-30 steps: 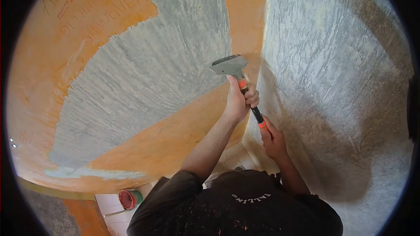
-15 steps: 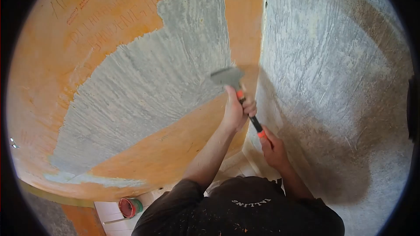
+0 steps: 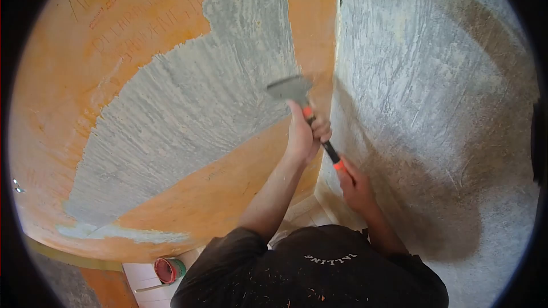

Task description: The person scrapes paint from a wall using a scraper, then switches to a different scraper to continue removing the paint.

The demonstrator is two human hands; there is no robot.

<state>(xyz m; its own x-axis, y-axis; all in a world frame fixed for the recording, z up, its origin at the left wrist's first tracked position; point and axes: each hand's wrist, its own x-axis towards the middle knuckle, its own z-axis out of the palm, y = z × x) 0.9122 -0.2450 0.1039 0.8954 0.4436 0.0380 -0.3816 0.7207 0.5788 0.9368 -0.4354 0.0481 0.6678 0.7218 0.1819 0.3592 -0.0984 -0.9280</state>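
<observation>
A wide-bladed scraper with a black and orange handle is held in both hands. My left hand wraps round the handle just below the blade, its thumb pointing up along it. Lower down, my right hand grips the orange end of the handle. The grey blade lies tilted over the orange-painted wall, at the right edge of the bare grey patch. Slight blur softens the blade.
To the right, past the corner, stands a rough grey wall with shadows across it. A red and green bucket sits on white floor tiles at the lower left, a thin stick beside it. Handwriting marks the upper orange wall.
Both hands and the scraper have shifted slightly up and left in view. The wall has also moved a little left in the picture. The grip looks the same.
</observation>
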